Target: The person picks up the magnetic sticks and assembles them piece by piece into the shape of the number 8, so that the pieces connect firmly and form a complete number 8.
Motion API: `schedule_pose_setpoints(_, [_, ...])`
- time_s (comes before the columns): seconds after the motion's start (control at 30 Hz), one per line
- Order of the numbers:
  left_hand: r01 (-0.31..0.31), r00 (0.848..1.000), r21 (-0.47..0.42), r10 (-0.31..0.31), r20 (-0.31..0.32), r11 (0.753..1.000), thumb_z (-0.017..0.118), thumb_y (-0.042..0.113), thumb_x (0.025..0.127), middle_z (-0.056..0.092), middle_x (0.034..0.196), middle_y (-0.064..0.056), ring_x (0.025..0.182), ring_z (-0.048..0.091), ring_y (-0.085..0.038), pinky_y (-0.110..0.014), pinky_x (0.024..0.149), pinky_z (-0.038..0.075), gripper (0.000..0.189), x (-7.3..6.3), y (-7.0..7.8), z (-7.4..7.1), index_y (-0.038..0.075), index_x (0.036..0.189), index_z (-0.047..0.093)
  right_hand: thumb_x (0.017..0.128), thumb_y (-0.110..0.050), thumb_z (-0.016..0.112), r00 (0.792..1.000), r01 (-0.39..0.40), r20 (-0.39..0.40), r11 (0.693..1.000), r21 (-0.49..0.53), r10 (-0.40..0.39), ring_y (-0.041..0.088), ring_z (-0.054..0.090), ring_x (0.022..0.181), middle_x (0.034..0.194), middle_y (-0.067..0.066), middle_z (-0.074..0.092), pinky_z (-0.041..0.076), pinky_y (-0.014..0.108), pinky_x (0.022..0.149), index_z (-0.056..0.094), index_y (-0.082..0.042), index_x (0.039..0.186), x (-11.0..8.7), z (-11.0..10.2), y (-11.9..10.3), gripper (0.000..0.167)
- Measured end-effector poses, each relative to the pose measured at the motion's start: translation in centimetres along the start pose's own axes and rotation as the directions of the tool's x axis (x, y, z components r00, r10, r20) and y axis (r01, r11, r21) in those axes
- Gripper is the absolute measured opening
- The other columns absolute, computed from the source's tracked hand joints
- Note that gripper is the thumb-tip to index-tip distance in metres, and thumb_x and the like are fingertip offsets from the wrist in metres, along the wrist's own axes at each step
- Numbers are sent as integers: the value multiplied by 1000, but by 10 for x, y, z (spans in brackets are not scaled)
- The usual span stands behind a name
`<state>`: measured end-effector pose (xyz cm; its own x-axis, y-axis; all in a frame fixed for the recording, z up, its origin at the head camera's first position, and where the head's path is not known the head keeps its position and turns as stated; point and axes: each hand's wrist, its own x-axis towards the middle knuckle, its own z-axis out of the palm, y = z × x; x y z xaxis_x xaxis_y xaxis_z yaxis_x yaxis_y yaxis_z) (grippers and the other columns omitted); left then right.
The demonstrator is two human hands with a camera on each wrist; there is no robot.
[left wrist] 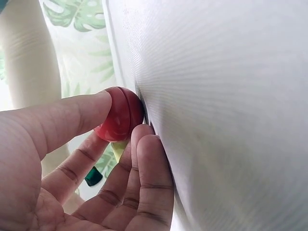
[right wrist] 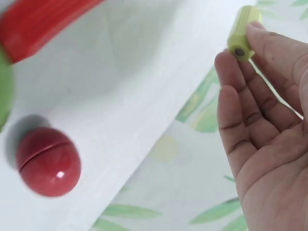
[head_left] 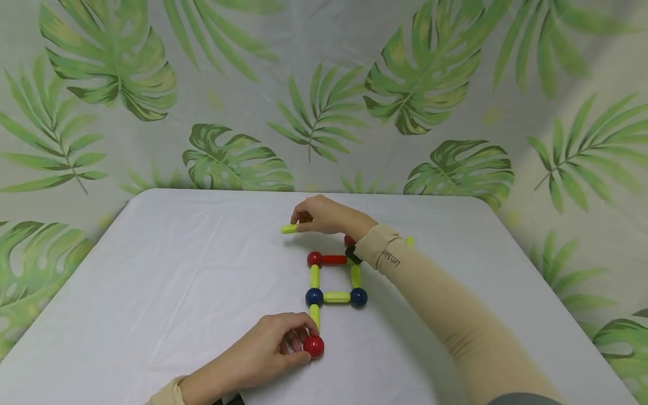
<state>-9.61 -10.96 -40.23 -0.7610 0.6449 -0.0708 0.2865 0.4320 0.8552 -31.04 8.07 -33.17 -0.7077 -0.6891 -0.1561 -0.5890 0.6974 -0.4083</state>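
In the head view, a square of yellow-green rods (head_left: 336,297), a red rod (head_left: 334,259) and balls lies on the table, with blue balls (head_left: 358,297) at its near corners and a red ball (head_left: 314,259) at far left. My left hand (head_left: 275,343) grips another red ball (head_left: 314,347) at the end of a rod reaching toward me; thumb and fingers hold it in the left wrist view. Beyond the square, my right hand (head_left: 324,215) pinches a loose yellow-green rod (right wrist: 244,33), its end showing a dark round spot. The square's far right corner is partly hidden by my right wrist.
A separate red ball (right wrist: 48,161) lies on the white table (head_left: 202,270), near its edge in the right wrist view. Another yellow-green piece (head_left: 409,241) shows behind my right sleeve. A leaf-patterned cloth (head_left: 314,112) hangs behind the table.
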Motion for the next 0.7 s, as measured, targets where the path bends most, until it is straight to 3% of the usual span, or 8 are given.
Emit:
schedule_pose_setpoints(0.23, [-7,1000,2,7,0,1000,84,13,93,72,98,6,81,63,-1,-20,70,56,26,0,-1,-1,25,114,72,103,-21,74,1000,23,6,998,54,-23,14,70,101,108,1,78,58,30,97,77,-11,122,-39,-4,-3,22])
schedule_pose_setpoints(0.7, [-5,1000,-2,5,-1,1000,84,14,92,70,94,8,80,63,-2,-20,70,56,26,1,-1,-4,25,112,72,100,-21,78,998,50,-33,987,152,-45,5,68,90,101,-6,77,58,26,87,78,-14,115,-121,6,-6,16])
